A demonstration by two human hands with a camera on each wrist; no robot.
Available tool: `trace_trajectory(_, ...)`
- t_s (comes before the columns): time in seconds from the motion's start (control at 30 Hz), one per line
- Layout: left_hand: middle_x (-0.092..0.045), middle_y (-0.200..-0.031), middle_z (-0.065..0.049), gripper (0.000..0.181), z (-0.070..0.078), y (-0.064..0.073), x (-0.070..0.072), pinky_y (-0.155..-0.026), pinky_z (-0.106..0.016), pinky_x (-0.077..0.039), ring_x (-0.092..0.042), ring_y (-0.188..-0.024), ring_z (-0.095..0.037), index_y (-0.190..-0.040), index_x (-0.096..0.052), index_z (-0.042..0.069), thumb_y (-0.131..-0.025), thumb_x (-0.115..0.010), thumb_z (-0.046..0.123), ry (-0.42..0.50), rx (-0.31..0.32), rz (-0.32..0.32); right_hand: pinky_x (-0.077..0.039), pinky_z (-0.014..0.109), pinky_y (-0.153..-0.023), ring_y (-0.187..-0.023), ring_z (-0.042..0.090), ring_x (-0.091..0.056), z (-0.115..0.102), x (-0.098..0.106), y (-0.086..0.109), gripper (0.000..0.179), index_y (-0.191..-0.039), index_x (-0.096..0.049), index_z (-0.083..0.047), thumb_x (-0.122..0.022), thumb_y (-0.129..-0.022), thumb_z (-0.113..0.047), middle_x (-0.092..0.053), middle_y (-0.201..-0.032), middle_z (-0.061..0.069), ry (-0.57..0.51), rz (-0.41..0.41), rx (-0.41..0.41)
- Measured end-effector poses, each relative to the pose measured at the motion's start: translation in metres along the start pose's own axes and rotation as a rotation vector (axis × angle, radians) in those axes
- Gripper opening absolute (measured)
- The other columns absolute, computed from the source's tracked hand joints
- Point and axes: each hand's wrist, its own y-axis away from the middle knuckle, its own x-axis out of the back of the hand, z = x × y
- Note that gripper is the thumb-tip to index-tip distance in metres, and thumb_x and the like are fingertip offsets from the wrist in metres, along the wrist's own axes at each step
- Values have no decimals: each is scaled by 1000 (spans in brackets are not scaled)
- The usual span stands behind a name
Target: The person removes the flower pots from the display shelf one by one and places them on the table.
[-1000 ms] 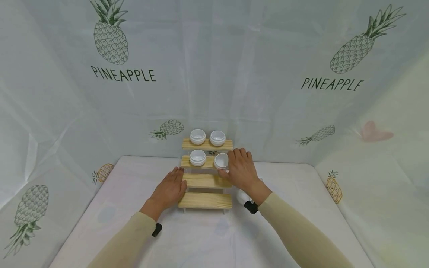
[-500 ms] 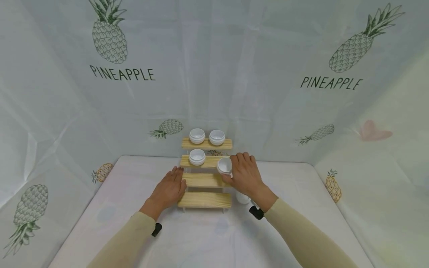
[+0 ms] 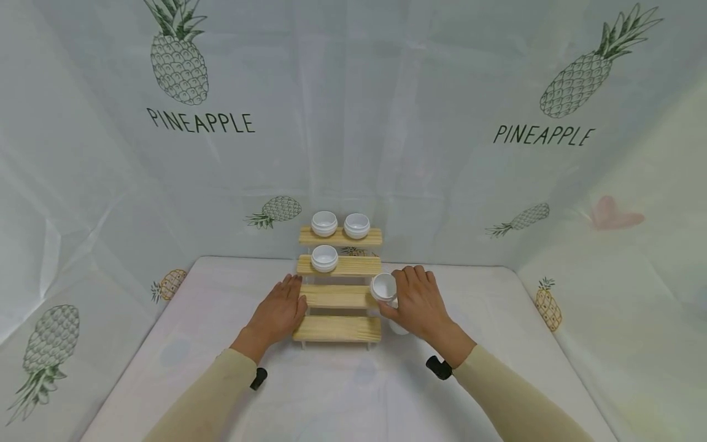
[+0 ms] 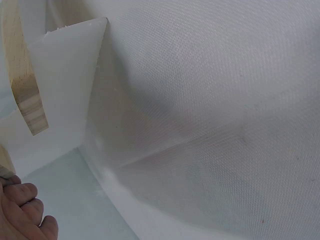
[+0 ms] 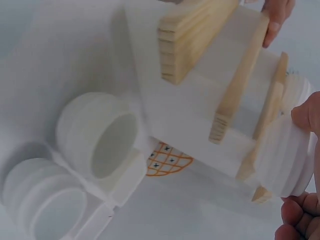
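A stepped stand with wooden shelves (image 3: pixel 338 329) and white side panels (image 4: pixel 65 80) stands on the table. My left hand (image 3: pixel 278 313) grips the left end of its second-lowest shelf, fingers along the side and thumb at the front. My right hand (image 3: pixel 422 307) pinches a small white ribbed cup (image 3: pixel 382 287) by its side, just off the right end of the shelves. The cup's mouth faces up. In the right wrist view the thumb and fingers sit on opposite sides of the held cup (image 5: pixel 285 155). Three similar cups remain on the upper shelves, including one (image 3: pixel 324 259) on the second shelf from the top.
Right of the stand, two more white cups (image 5: pixel 97 135) sit side by side with a white strip (image 5: pixel 122 180) against them. In the head view they are mostly behind the right hand. A pineapple-print cloth (image 3: pixel 353 123) hangs behind and around the pale table (image 3: pixel 342 393).
My right hand has lifted the cup from the second-highest shelf and carried it right and towards me, past the shelf ends. The left hand stays in place at the stand.
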Motion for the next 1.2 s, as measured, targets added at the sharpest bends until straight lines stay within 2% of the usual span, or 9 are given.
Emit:
trace_trajectory(0.5,-30,-170,-25,65,-2,-1,-1,-133,-52,-21,-23,-161,-39,-163,-25,-9,-116,-24,36,29,-14,22,-41,38,-70,-85,29,-53,8,-4,43,61,-107,-65,0,-81,-83,-54,-63,-93,11,19,-80,7)
trace_trajectory(0.83,-33,-169,-26,65,-1,0,-1,-133,-52,-23,-26,-160,-40,-163,-27,-9,-116,-26,36,29,-15,40,-43,38,-71,-84,28,-52,8,-13,71,59,-106,-64,-3,-81,-80,-53,-61,-92,9,1,-63,34)
trace_trajectory(1.2,-32,-169,-24,65,-2,0,-4,-133,-51,-22,-25,-161,-39,-163,-25,-9,-116,-25,36,26,-9,35,-42,35,-74,-86,25,-52,3,-17,98,60,-105,-65,-5,-84,-77,-55,-59,-92,5,-11,-158,27)
